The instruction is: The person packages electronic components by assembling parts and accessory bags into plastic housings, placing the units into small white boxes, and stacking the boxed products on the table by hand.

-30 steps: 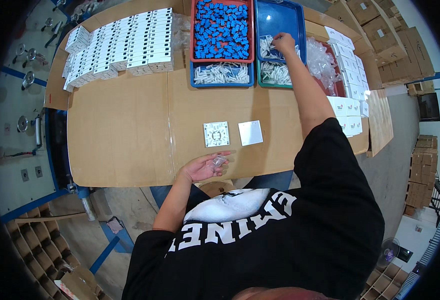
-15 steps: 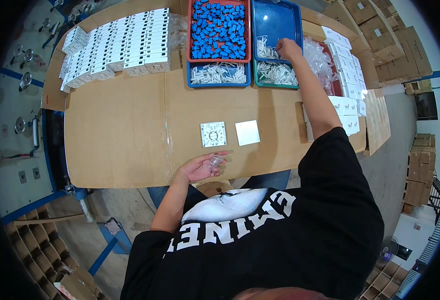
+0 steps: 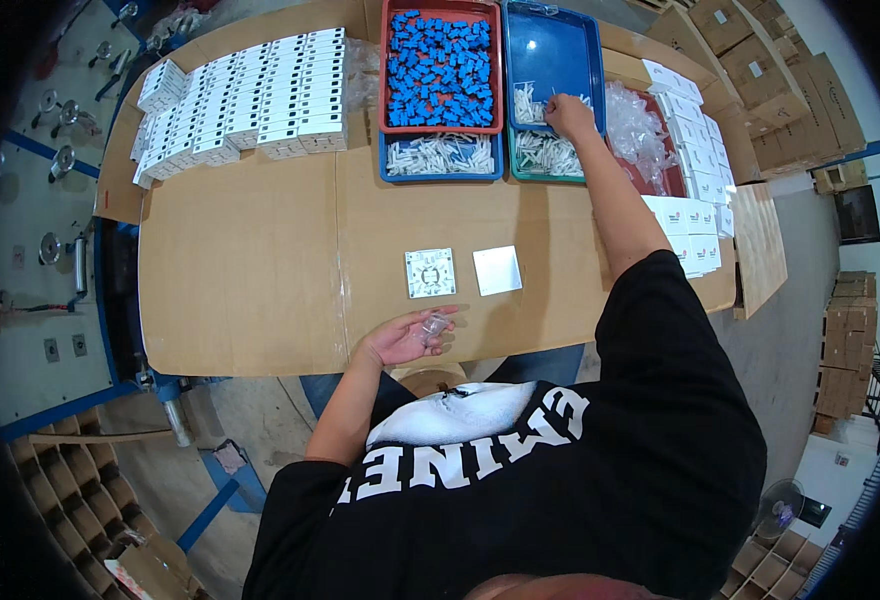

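Note:
My left hand [image 3: 400, 341] is palm up at the table's near edge, fingers curled around a small crumpled clear plastic bag [image 3: 433, 326]. Far out on the right, my right hand [image 3: 569, 117] reaches into a blue tray [image 3: 552, 50], its fingertips drawn together at small white plastic pieces [image 3: 527, 108]. Whatever they pinch is too small to make out. Between my arms lie a square white plate with a patterned, cut-out face [image 3: 430, 273] and, to its right, a plain square white plate [image 3: 498, 270].
A red tray [image 3: 386, 70] of blue plastic pieces rests over a blue tray [image 3: 440, 179] of white pieces. Below my right hand is a green tray [image 3: 545, 178]. Rows of white boxes [image 3: 260, 100] stand far left. Clear bags [image 3: 640, 125] and more white boxes [image 3: 695, 235] are right.
My right hand has shifted slightly left and nearer within the white pieces. The left hand still holds the clear bag. The whole view has shifted a little.

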`<action>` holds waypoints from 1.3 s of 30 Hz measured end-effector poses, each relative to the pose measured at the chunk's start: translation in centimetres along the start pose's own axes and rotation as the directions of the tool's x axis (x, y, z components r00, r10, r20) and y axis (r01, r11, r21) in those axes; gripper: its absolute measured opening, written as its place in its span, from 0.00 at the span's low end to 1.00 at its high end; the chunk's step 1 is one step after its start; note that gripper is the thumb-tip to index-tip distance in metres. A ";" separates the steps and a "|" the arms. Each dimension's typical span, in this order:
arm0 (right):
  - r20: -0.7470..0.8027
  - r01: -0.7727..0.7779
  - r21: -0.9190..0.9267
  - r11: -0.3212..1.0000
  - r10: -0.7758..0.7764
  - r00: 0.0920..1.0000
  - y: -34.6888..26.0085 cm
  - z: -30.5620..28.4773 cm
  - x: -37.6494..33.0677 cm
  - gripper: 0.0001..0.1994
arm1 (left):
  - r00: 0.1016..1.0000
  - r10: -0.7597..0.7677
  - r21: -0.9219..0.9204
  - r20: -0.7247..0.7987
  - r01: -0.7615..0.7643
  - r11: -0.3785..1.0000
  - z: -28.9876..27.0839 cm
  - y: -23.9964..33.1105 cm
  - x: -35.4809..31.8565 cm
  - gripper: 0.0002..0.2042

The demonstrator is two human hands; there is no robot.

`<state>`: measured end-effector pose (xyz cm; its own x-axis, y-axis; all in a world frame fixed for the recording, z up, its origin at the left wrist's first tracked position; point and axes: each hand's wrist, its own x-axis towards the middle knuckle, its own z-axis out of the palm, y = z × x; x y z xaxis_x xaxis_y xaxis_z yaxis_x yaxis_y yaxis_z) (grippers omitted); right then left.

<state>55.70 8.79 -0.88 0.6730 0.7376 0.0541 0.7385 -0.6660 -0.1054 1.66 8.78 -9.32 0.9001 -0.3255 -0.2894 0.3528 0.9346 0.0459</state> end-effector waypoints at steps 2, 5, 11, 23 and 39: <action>0.014 -0.009 0.008 1.000 0.009 1.000 -0.4 0.1 0.1 0.09 | 1.000 0.007 0.001 0.021 -0.007 1.000 -0.1 0.0 -0.1 0.26; 0.022 -0.010 0.031 0.999 0.009 1.000 0.0 0.4 0.7 0.09 | 0.999 0.004 0.008 0.052 -0.005 1.000 -0.2 0.1 0.0 0.26; 0.061 -0.217 0.836 0.503 0.308 0.950 3.2 -1.1 2.1 0.09 | 0.999 -0.009 0.034 0.048 0.008 0.999 0.2 0.4 0.3 0.27; 0.181 -0.176 0.983 -0.044 0.211 0.961 1.7 -4.9 -0.1 0.08 | 0.996 0.032 0.039 0.082 -0.035 0.999 -1.1 -0.7 0.0 0.27; 0.501 -0.425 0.861 0.280 -0.318 0.805 -17.9 -0.1 -33.5 0.07 | 0.985 0.137 0.071 0.103 -0.145 0.987 -2.4 -0.7 0.3 0.23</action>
<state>19.93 -4.01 -0.68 0.2864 0.8609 -0.4204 -0.1155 -0.4046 -0.9072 1.01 8.36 -11.76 0.9616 -0.2072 -0.1802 0.2358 0.9594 0.1549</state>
